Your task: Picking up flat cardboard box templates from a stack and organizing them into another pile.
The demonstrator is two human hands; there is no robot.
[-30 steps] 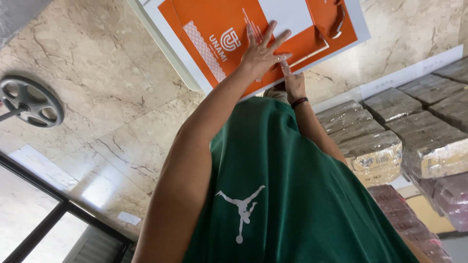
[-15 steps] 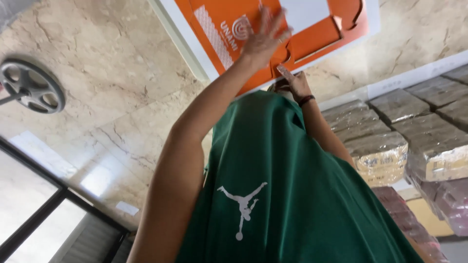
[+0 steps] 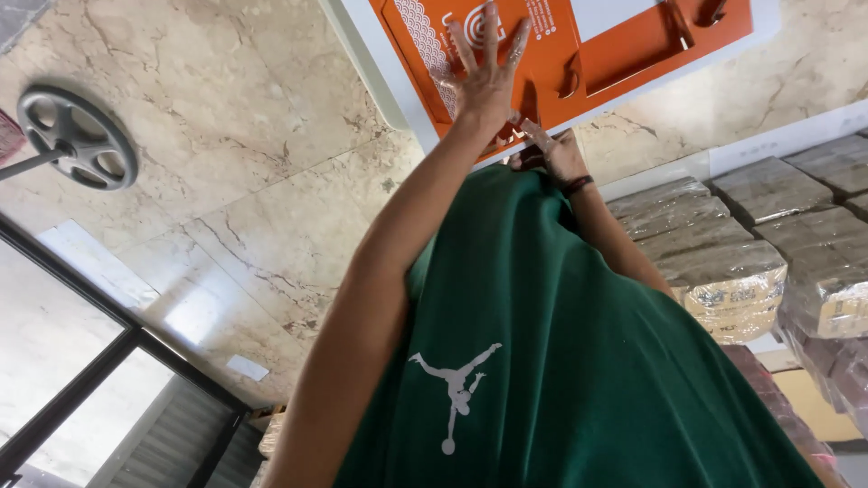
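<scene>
An orange and white flat board (image 3: pixel 624 45) lies on the pale marble floor (image 3: pixel 244 181) ahead of me. My left hand (image 3: pixel 484 77) rests flat on its orange face, fingers spread wide, holding nothing. My right hand (image 3: pixel 551 154), with a dark band on the wrist, is at the board's near edge, one finger stretched toward it. My green shirt (image 3: pixel 561 361) hides part of that hand, so its grip is unclear. The shirt fills the lower middle of the view.
Plastic-wrapped brown bundles (image 3: pixel 741 271) are stacked in rows at the right. A dark round spoked disc on a rod (image 3: pixel 77 136) lies at the far left. A dark-framed glass door (image 3: pixel 108 389) runs along the lower left.
My left hand has stayed on the orange face while its fingers spread wider. The view has shifted slightly; the right hand remains at the board's edge.
</scene>
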